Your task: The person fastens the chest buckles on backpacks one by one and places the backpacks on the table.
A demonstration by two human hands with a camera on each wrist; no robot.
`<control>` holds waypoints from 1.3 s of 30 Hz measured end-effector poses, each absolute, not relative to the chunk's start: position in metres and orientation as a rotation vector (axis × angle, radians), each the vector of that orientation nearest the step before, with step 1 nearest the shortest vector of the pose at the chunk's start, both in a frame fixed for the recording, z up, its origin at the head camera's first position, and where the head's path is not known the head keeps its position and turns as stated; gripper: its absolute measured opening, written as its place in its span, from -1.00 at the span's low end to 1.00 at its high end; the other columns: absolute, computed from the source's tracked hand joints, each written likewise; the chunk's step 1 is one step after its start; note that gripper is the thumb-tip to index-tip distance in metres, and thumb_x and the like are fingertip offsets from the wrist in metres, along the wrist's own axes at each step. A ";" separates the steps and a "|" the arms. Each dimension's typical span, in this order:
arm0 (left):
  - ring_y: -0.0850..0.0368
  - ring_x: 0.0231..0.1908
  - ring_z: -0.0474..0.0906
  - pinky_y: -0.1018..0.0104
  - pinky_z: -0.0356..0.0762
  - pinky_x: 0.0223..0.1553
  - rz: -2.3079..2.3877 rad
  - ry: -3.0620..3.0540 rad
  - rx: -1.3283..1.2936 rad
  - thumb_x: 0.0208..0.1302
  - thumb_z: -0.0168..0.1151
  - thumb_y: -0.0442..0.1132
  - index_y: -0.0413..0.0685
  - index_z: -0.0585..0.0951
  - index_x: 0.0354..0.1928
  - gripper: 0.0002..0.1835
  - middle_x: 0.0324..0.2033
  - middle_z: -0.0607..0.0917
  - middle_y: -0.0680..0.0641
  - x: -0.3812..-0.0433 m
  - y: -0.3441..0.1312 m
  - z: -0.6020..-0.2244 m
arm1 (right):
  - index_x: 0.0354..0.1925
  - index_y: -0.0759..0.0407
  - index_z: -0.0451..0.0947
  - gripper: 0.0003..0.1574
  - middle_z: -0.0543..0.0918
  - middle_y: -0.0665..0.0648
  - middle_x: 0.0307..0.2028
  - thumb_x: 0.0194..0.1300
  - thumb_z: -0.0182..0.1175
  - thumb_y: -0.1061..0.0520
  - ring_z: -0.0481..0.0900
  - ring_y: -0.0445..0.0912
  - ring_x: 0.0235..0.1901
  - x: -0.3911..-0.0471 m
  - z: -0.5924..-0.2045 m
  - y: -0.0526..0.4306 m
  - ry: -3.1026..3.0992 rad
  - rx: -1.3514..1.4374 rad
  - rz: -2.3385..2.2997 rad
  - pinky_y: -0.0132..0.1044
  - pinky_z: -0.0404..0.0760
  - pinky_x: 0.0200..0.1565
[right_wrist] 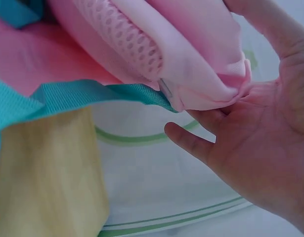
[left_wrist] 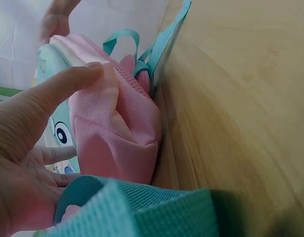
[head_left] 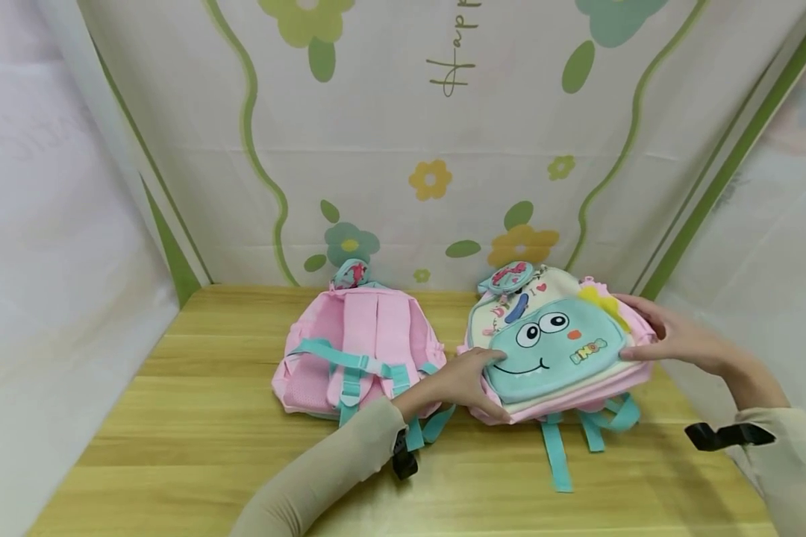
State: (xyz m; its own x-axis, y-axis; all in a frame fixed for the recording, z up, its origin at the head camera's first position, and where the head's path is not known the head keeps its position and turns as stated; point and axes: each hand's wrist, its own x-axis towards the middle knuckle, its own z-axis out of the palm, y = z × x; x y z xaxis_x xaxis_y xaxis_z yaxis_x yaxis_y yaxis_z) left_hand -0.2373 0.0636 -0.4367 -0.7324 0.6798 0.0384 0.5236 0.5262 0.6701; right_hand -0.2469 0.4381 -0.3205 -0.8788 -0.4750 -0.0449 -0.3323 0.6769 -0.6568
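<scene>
A child's backpack (head_left: 551, 358) with a cartoon face on its teal pocket stands tilted on the right, front showing. At its lower left corner, my left hand (head_left: 466, 379) grips it, fingers over the front; in the left wrist view the thumb presses the pink side panel (left_wrist: 114, 118). My right hand (head_left: 688, 344) holds the opposite side, thumb on the front near the pocket's edge. The right wrist view has that hand's fingers partly hidden behind the pink fabric (right_wrist: 206, 64). Teal straps (head_left: 556, 455) hang below the bag onto the table.
Left of it, a second pink backpack (head_left: 322, 328) lies with its shoulder straps up, close to my left forearm. Both are on a wooden table (head_left: 195, 418). A flower-printed cloth (head_left: 376, 134) rises behind the table's back edge, with pale cloth at the sides.
</scene>
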 end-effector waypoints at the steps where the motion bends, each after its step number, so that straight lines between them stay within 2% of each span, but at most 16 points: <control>1: 0.12 0.44 0.32 0.25 0.39 0.38 1.006 2.536 1.016 -0.09 0.63 0.19 0.06 0.30 0.53 0.13 0.48 0.37 -0.04 -0.237 0.065 -0.436 | 0.61 0.11 -0.03 0.15 0.53 -0.15 0.13 0.23 0.36 0.24 0.57 -0.26 -0.02 -0.247 -0.316 0.436 2.688 -0.662 -0.980 -0.45 0.60 -0.06; 9: 0.12 0.45 0.30 0.29 0.35 0.41 1.091 2.508 1.009 -0.11 0.65 0.16 0.01 0.27 0.55 0.17 0.48 0.37 -0.05 -0.236 0.074 -0.438 | 0.62 -0.03 0.02 0.26 0.59 -0.14 0.07 0.10 0.47 0.25 0.59 -0.23 -0.09 -0.249 -0.288 0.422 2.761 -0.718 -0.910 -0.42 0.59 -0.12; 14: 0.12 0.44 0.32 0.29 0.34 0.42 1.140 2.510 1.009 -0.12 0.67 0.14 -0.02 0.28 0.54 0.17 0.46 0.40 -0.06 -0.235 0.075 -0.442 | 0.63 -0.02 -0.01 0.30 0.60 -0.14 0.07 0.09 0.47 0.28 0.61 -0.22 -0.11 -0.248 -0.282 0.416 2.728 -0.768 -0.929 -0.40 0.62 -0.13; 23: 0.13 0.43 0.34 0.30 0.34 0.41 1.200 2.496 1.007 -0.11 0.67 0.10 0.01 0.26 0.55 0.17 0.46 0.40 -0.05 -0.233 0.077 -0.444 | 0.63 -0.01 -0.01 0.36 0.52 -0.19 0.19 0.02 0.51 0.34 0.59 -0.27 -0.02 -0.249 -0.268 0.404 2.689 -0.840 -0.936 -0.40 0.67 -0.10; 30: 0.17 0.40 0.36 0.33 0.36 0.39 1.282 2.495 0.971 -0.11 0.68 0.08 0.02 0.25 0.55 0.17 0.45 0.41 -0.03 -0.230 0.080 -0.446 | 0.62 -0.10 -0.01 0.45 0.53 -0.15 0.20 -0.06 0.58 0.33 0.61 -0.27 -0.01 -0.253 -0.254 0.388 2.684 -0.840 -0.912 -0.42 0.66 -0.08; 39: 0.19 0.42 0.32 0.32 0.34 0.41 1.383 2.456 0.910 -0.14 0.69 0.08 0.06 0.24 0.55 0.19 0.48 0.37 0.03 -0.227 0.083 -0.451 | 0.61 -0.10 0.07 0.44 0.45 -0.14 0.28 -0.10 0.64 0.27 0.54 -0.35 0.06 -0.254 -0.246 0.369 2.746 -0.920 -0.849 -0.53 0.59 -0.05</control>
